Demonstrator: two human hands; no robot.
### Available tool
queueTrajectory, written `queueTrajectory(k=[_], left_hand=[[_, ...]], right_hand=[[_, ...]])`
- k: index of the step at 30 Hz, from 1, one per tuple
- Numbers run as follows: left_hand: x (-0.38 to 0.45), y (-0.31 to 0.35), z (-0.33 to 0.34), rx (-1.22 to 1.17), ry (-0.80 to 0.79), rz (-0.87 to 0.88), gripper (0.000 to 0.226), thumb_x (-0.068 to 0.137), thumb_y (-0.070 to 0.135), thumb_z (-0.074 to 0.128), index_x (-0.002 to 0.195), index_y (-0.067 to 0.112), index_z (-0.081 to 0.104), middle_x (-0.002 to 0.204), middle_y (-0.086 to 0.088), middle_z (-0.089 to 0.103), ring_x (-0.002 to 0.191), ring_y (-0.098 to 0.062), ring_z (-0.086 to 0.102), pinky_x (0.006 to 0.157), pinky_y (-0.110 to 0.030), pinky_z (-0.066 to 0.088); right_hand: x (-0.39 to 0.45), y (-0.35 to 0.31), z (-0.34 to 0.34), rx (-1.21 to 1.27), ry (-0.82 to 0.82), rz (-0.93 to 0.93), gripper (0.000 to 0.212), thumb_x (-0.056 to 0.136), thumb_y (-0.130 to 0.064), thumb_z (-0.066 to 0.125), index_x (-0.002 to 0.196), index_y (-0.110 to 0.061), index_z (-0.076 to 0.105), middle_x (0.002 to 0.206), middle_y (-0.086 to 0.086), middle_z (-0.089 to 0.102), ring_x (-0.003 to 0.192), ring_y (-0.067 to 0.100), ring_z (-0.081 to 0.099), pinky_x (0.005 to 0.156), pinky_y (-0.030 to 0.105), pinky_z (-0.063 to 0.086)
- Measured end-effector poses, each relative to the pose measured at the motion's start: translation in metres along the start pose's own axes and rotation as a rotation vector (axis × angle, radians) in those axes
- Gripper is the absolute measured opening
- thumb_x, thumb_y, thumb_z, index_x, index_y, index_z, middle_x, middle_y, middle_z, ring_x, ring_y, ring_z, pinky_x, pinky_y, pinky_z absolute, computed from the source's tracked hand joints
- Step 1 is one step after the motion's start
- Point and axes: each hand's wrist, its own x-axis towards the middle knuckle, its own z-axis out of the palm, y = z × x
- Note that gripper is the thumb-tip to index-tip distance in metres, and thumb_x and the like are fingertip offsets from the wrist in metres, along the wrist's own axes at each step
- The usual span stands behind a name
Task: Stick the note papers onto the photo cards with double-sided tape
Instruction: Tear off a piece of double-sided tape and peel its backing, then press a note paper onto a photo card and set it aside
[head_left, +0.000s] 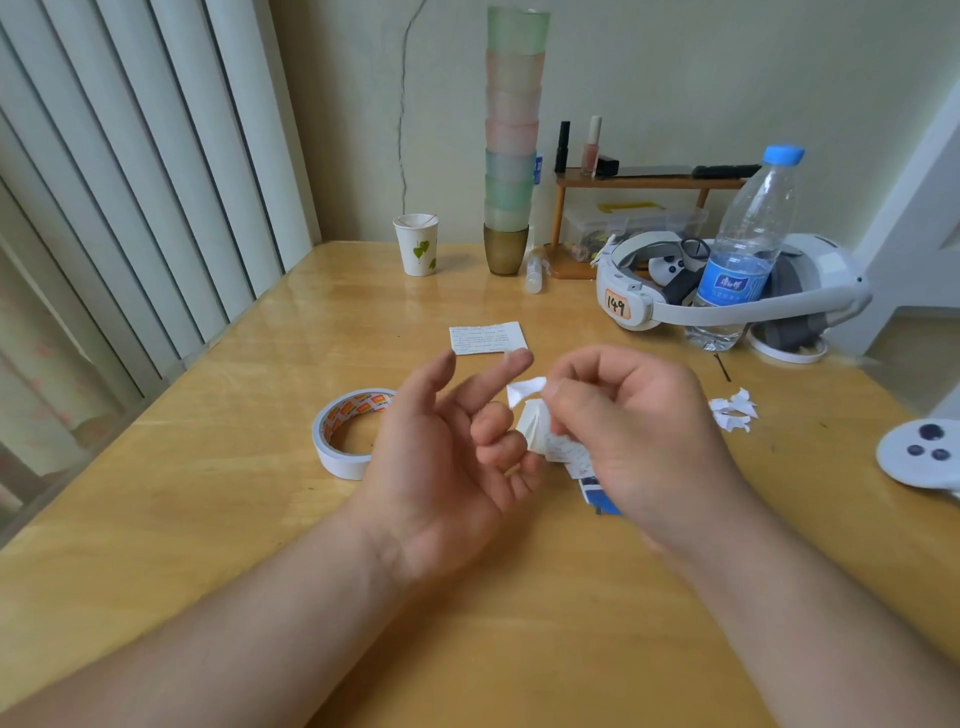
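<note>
Both hands over the table (260, 519), right hand (639, 415) pinching a white backing strip (524, 389), left hand (447, 457) half-curled alongside
</note>
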Motion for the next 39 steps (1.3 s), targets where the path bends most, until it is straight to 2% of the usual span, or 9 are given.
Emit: queueTrajectory(k=[3, 9, 14, 17, 23, 30, 32, 36, 39], left_hand=[[0.002, 0.003, -0.003, -0.095, -0.027, -0.066, 0.06, 0.098, 0.052, 0.047, 0.13, 0.008, 0.073, 0.057, 0.005, 0.029, 0.049, -0.012, 0.027, 0.07, -0.034, 0.042], [0.009, 0.003, -0.008, -0.088, -0.083, -0.162, 0.064, 0.097, 0.055, 0.046, 0.133, 0.007, 0.07, 0.058, 0.005, 0.031, 0.051, -0.012, 0.028, 0.07, -0.033, 0.042], [0.014, -0.002, -0.008, 0.147, -0.084, -0.159, 0.06, 0.098, 0.053, 0.047, 0.126, 0.008, 0.074, 0.059, 0.004, 0.03, 0.052, -0.013, 0.03, 0.066, -0.033, 0.041], [0.015, -0.007, -0.005, 0.385, -0.049, -0.108, 0.05, 0.091, 0.045, 0.056, 0.121, 0.01, 0.075, 0.061, 0.003, 0.03, 0.051, -0.012, 0.031, 0.06, -0.029, 0.036], [0.019, -0.01, -0.006, 0.459, -0.074, -0.054, 0.052, 0.086, 0.04, 0.059, 0.123, 0.007, 0.074, 0.063, 0.002, 0.03, 0.051, -0.012, 0.027, 0.05, -0.025, 0.027], [0.024, -0.008, -0.013, 0.45, -0.035, 0.003, 0.049, 0.085, 0.04, 0.06, 0.119, 0.009, 0.076, 0.064, 0.001, 0.036, 0.055, -0.014, 0.03, 0.055, -0.028, 0.029], [0.025, -0.007, -0.014, 0.439, -0.037, -0.001, 0.05, 0.085, 0.04, 0.06, 0.12, 0.008, 0.076, 0.064, 0.0, 0.037, 0.055, -0.015, 0.031, 0.056, -0.029, 0.029], [0.025, -0.008, -0.015, 0.422, -0.042, -0.009, 0.049, 0.087, 0.04, 0.059, 0.12, 0.008, 0.076, 0.064, 0.0, 0.039, 0.055, -0.015, 0.033, 0.058, -0.031, 0.028], [0.026, -0.008, -0.015, 0.418, -0.043, -0.016, 0.045, 0.095, 0.038, 0.053, 0.121, 0.008, 0.075, 0.064, 0.0, 0.04, 0.055, -0.014, 0.033, 0.06, -0.031, 0.027]], right_hand=[[0.017, 0.0, -0.028, -0.486, 0.035, -0.167, 0.016, 0.085, -0.016, 0.071, 0.072, -0.023, 0.071, 0.068, -0.004, 0.068, 0.056, 0.004, 0.054, 0.054, 0.02, 0.048], [0.054, 0.019, -0.096, -0.818, -0.022, -0.034, 0.016, 0.086, -0.022, 0.075, 0.072, -0.029, 0.072, 0.071, -0.013, 0.068, 0.065, 0.007, 0.058, 0.064, 0.029, 0.051], [0.054, 0.061, -0.138, -0.766, 0.174, 0.057, 0.016, 0.09, -0.019, 0.074, 0.077, -0.026, 0.073, 0.077, -0.006, 0.071, 0.079, 0.019, 0.065, 0.066, 0.028, 0.046], [0.053, 0.068, -0.154, -0.9, 0.128, 0.076, 0.011, 0.096, -0.024, 0.069, 0.086, -0.028, 0.073, 0.079, -0.012, 0.069, 0.078, 0.008, 0.061, 0.065, 0.024, 0.042], [0.057, 0.079, -0.165, -1.091, 0.029, 0.064, 0.024, 0.106, -0.017, 0.051, 0.114, -0.023, 0.073, 0.113, -0.002, 0.069, 0.098, 0.015, 0.055, 0.081, 0.03, 0.039], [0.06, 0.072, -0.165, -1.05, 0.272, 0.092, 0.012, 0.09, -0.029, 0.079, 0.085, -0.021, 0.07, 0.075, -0.006, 0.063, 0.071, 0.008, 0.054, 0.057, 0.023, 0.035], [0.059, 0.073, -0.163, -1.059, 0.263, 0.069, 0.005, 0.094, -0.021, 0.074, 0.089, -0.021, 0.073, 0.079, -0.006, 0.064, 0.072, 0.013, 0.055, 0.06, 0.027, 0.036], [0.061, 0.072, -0.159, -1.072, 0.253, 0.066, 0.035, 0.099, -0.003, 0.05, 0.088, -0.021, 0.078, 0.1, 0.003, 0.064, 0.089, 0.019, 0.05, 0.076, 0.028, 0.034], [0.06, 0.069, -0.159, -1.006, 0.273, 0.055, 0.035, 0.101, -0.008, 0.045, 0.096, -0.018, 0.078, 0.11, 0.005, 0.067, 0.095, 0.017, 0.05, 0.081, 0.028, 0.035]])
